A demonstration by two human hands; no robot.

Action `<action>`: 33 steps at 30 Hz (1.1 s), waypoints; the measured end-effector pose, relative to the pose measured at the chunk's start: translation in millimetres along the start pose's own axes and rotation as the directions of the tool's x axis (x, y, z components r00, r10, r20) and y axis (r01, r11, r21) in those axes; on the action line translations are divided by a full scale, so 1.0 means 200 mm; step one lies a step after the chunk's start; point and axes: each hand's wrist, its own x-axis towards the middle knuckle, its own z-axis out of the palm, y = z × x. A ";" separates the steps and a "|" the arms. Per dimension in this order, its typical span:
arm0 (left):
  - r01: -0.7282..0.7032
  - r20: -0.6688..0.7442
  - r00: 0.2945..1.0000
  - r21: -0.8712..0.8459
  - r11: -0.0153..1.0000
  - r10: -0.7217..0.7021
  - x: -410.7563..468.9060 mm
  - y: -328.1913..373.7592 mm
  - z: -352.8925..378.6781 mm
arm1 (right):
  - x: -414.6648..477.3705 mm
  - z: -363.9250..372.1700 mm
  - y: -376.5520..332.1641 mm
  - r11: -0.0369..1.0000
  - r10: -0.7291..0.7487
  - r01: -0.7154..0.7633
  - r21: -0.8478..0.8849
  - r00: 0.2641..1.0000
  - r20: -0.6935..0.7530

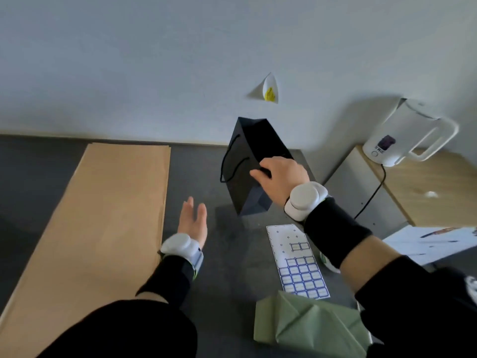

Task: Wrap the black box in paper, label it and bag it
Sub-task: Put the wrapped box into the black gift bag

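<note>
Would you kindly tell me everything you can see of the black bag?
The bag is matte black, apparently paper, tall and narrow, with a creased side and a thin black cord handle hanging down its front. Its mouth is open. It leans tilted over the grey table; whether its base touches is unclear. The right hand grips its top rim; the left hand is apart from it.

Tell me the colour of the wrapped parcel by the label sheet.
The wrapped parcel is pale green; head view.
</note>
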 end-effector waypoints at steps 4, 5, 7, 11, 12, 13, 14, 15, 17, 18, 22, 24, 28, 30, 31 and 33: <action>-0.064 -0.138 0.990 -0.188 0.980 0.038 -0.15 0.22 -0.20 | -0.30 -0.11 -0.14 0.997 -0.042 0.044 0.063 0.999 -0.032; -0.094 -0.167 0.985 -0.261 0.961 0.051 -0.18 0.26 -0.24 | -0.36 -0.12 -0.17 0.993 -0.072 0.075 0.091 0.997 -0.038; -0.134 -0.217 0.975 -0.376 0.917 0.053 -0.25 0.30 -0.32 | -0.52 -0.13 -0.24 0.985 -0.130 0.131 0.116 0.991 -0.017; -0.132 -0.232 0.971 -0.297 0.946 0.062 -0.37 0.29 -0.47 | -0.79 -0.07 -0.29 0.952 -0.254 0.255 0.167 0.967 -0.028; -0.125 -0.226 0.973 -0.334 0.934 0.050 -0.41 0.26 -0.50 | -0.85 -0.03 -0.29 0.928 -0.306 0.318 0.193 0.948 -0.091; -0.116 -0.203 0.978 -0.363 0.925 0.043 -0.45 0.24 -0.51 | -0.92 0.01 -0.28 0.905 -0.346 0.372 0.206 0.926 -0.151; -0.085 -0.156 0.987 -0.359 0.929 0.030 -0.52 0.20 -0.54 | -0.99 0.05 -0.28 0.887 -0.371 0.407 0.219 0.909 -0.187; -0.043 -0.089 0.996 -0.343 0.938 0.014 -0.57 0.17 -0.55 | -1.06 0.10 -0.26 0.877 -0.388 0.430 0.214 0.897 -0.213; 0.039 0.018 0.999 -0.264 0.964 -0.035 -0.69 0.09 -0.56 | -1.19 0.17 -0.24 0.861 -0.421 0.462 0.212 0.882 -0.210; 0.065 0.050 0.997 -0.199 0.978 -0.056 -0.74 0.05 -0.56 | -1.24 0.20 -0.21 0.852 -0.441 0.478 0.212 0.875 -0.199; 0.084 0.026 0.996 -0.089 0.992 -0.082 -0.91 -0.11 -0.47 | -1.38 0.27 -0.14 0.810 -0.530 0.550 0.201 0.835 -0.148; 0.018 -0.045 0.999 -0.014 1.000 -0.019 -1.02 -0.17 -0.41 | -1.46 0.29 -0.09 0.804 -0.555 0.570 0.170 0.821 -0.130; -0.052 -0.145 0.987 0.148 0.988 0.073 -1.18 -0.20 -0.33 | -1.59 0.30 -0.01 0.809 -0.566 0.573 0.127 0.819 -0.094; -0.073 -0.146 0.983 0.243 0.967 0.111 -1.22 -0.21 -0.32 | -1.62 0.30 0.01 0.835 -0.533 0.543 0.091 0.839 -0.111; -0.085 -0.133 0.983 0.275 0.958 0.126 -1.25 -0.22 -0.32 | -1.64 0.30 0.01 0.841 -0.524 0.534 0.089 0.844 -0.110; -0.141 -0.124 0.975 0.299 0.944 0.185 -1.29 -0.20 -0.28 | -1.67 0.28 0.05 0.845 -0.518 0.525 0.102 0.850 -0.095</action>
